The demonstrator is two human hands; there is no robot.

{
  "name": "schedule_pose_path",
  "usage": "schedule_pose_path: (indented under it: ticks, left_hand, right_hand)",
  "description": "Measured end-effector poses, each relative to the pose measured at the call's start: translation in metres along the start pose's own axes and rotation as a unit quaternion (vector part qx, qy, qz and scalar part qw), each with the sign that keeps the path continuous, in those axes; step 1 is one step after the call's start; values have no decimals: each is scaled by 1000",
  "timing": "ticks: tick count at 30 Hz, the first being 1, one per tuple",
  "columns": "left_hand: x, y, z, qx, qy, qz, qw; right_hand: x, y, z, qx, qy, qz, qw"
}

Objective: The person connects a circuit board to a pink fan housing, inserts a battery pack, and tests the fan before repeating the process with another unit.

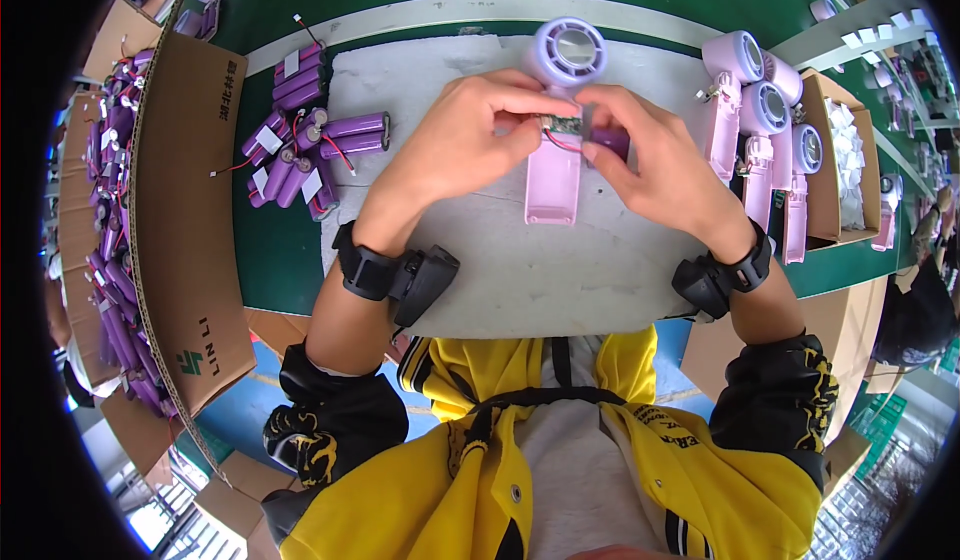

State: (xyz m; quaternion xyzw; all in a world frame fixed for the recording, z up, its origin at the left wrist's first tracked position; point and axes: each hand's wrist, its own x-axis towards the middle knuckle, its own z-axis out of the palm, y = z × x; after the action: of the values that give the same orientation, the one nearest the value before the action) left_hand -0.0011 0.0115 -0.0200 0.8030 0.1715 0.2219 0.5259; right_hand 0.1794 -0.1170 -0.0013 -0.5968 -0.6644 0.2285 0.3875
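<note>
A lilac handheld fan point(552, 188) lies in front of me with its round head pointing away and its pink handle open like a trough. A small green circuit board point(566, 126) with a red wire sits at the top of the handle. My left hand point(440, 145) is closed around the fan's neck, thumb and fingertips at the board's left end. Between the thumb and fingers of my right hand point(672, 170) is a purple battery pack point(611, 140), partly hidden, just right of the handle. The right fingertips also reach the board's edge.
A grey foam mat point(450, 270) covers the green table. Loose purple battery packs point(300, 150) with wires are piled at left, beside a tall cardboard box point(190, 200) holding many more. Several open fans point(765, 110) and a carton of white pieces point(848, 160) stand at right.
</note>
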Motion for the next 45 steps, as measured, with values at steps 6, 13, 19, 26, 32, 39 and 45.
schedule_pose_path:
  ticks: [6,13,19,26,32,39,45]
  left_hand:
    - [1,-3,-5,-52,21,-38,998]
    - [-1,3,-5,-25,23,-74,997]
    - [1,3,-2,3,35,-44,998]
    - [4,-3,0,-4,33,-25,999]
    - [3,-6,-1,2,4,-47,999]
    - [5,-14,2,-6,16,-34,999]
    - [7,-15,2,25,9,-8,1000]
  right_hand:
    - [3,4,-19,-211,14,-110,971]
    - [-11,-2,-25,-247,-21,-82,965]
    - [-13,-9,-19,-290,-32,-82,953]
    - [-3,-13,-17,-322,-56,-67,943]
    - [1,-2,-25,-271,-74,-17,960]
    - [-6,9,-28,-187,-33,-37,981]
    - [-9,6,-28,-214,-72,-62,972]
